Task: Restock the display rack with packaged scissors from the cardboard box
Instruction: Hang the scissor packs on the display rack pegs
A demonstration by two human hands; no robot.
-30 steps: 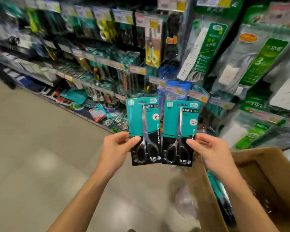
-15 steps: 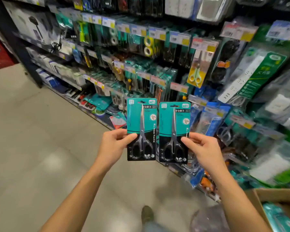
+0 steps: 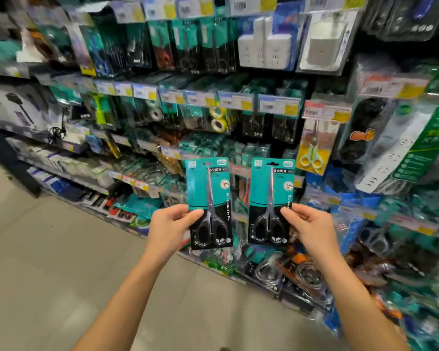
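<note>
Store shelving is now filling almost the whole view: the display rack [image 3: 238,102], hung with packets under yellow and blue price tags, is looming much larger than a second ago, while the cardboard box, which was showing at the lower right, is no longer appearing at all. That is suggesting the person is turning away from the box and closing on the rack, so picking up looks finished and hanging is likely coming next. Near the middle, two teal and black scissors packs are being carried upright, now with a clear gap between them where before they were edge to edge. On the left, the left hand [image 3: 170,225] is pinching the left pack [image 3: 209,202] at its lower left edge, thumb on the front. On the right, the right hand [image 3: 308,224] is pinching the right pack [image 3: 270,200] at its lower right edge. Both hanging slots at the top are staying free, pointing toward the rack's blurred hooks.
</note>
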